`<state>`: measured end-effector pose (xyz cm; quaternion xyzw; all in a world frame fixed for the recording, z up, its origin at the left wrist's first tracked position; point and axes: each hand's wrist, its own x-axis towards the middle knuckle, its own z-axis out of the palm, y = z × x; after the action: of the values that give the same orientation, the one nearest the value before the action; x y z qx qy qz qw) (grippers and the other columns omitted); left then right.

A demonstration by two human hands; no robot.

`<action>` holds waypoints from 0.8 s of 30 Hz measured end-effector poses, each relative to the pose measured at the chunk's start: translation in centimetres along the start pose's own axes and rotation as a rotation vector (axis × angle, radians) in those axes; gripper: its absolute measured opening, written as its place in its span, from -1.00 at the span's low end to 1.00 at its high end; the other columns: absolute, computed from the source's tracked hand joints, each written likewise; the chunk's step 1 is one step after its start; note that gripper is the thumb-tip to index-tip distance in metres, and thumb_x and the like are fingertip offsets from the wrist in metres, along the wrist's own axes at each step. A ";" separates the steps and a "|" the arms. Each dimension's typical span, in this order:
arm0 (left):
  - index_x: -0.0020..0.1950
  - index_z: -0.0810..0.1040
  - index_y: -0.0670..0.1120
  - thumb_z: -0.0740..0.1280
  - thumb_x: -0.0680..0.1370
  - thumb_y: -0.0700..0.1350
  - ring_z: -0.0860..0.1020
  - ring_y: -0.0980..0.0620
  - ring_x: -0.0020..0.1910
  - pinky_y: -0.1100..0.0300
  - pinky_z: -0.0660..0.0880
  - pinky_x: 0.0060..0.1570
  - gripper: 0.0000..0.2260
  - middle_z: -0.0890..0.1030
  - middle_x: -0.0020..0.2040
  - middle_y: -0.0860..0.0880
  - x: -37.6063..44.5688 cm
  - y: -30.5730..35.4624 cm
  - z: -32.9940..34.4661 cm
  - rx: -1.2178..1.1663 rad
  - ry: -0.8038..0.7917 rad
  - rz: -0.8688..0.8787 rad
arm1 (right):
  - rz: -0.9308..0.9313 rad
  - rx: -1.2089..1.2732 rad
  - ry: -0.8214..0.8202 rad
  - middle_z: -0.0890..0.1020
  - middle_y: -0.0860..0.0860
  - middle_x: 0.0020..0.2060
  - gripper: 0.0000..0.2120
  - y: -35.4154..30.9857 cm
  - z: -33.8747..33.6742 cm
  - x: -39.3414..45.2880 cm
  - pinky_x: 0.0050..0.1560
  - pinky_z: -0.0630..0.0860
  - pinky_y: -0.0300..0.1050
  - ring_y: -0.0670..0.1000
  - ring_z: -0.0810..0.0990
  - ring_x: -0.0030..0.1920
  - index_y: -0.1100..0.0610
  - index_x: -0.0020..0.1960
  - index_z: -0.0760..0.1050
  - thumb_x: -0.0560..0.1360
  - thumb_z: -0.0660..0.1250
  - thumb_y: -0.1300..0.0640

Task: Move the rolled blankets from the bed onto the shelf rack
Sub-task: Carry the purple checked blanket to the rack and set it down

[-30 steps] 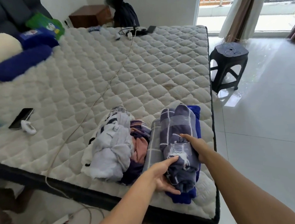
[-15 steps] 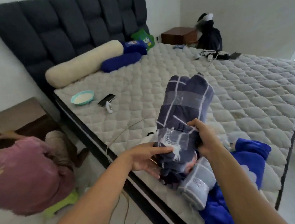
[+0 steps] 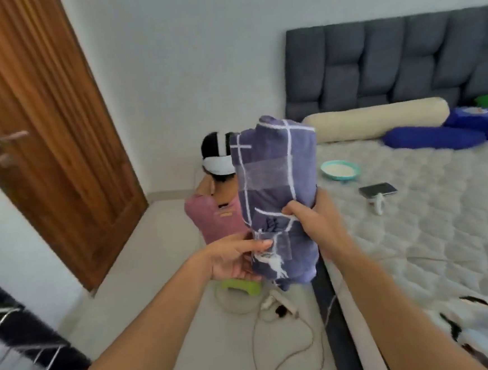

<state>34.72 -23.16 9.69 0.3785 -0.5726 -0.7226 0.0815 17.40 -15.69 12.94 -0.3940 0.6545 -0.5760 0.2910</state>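
Carrying blanket [image 3: 277, 199] upright off bed [image 3: 433, 228]; both hands' fingers [image 3: 293, 209] clamped on it; rack [image 3: 21, 342] at lower left, not yet loaded; more rolls remain.

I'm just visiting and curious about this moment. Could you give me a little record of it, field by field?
held item: rolled blanket, purple plaid, upright, lifted clear of the bed
left hand: supports the roll's lower end
right hand: grips the roll's middle
bed: at right, with bowl and phone on it
shelf rack: wire frame, lower left
bystander: seated person behind the roll
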 end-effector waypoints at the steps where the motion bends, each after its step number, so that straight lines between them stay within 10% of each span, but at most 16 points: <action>1: 0.22 0.47 0.03 0.37 0.51 -0.13 0.67 0.02 -0.24 0.15 0.60 -0.33 -0.71 0.66 -0.09 -0.03 -1.4 -0.6 -2.5 -0.028 0.056 0.019 | -0.031 -0.018 -0.042 0.63 0.04 -0.02 -0.59 -0.8 3.1 0.2 -0.06 0.54 0.03 0.07 0.61 -0.04 0.16 0.08 0.49 0.28 0.47 0.07; 7: 0.28 0.46 0.02 0.45 0.45 -0.12 0.60 -0.10 0.02 -0.12 0.50 0.18 -0.58 0.62 0.11 -0.06 -9.8 -4.6 -15.7 -0.172 0.419 0.142 | -0.152 -0.056 -0.300 0.56 0.01 -0.09 -0.66 -3.6 20.5 0.7 -0.24 0.43 -0.14 0.08 0.57 -0.03 0.16 0.03 0.42 0.36 0.46 0.08; 24: 0.25 0.46 -0.07 0.50 0.39 -0.25 0.64 -0.14 0.05 0.14 0.59 -0.23 -0.53 0.64 0.17 -0.17 -29.3 -12.7 -34.7 -0.325 1.322 0.319 | -0.529 -0.121 -1.073 0.53 0.04 0.06 -0.46 -11.1 56.5 -5.8 -0.05 0.39 -0.13 0.04 0.49 -0.02 0.19 0.28 0.36 0.46 0.39 -0.10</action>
<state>81.42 -29.39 9.70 0.6332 -0.3360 -0.3964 0.5736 69.60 -40.74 13.97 -0.7950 0.3278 -0.3112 0.4046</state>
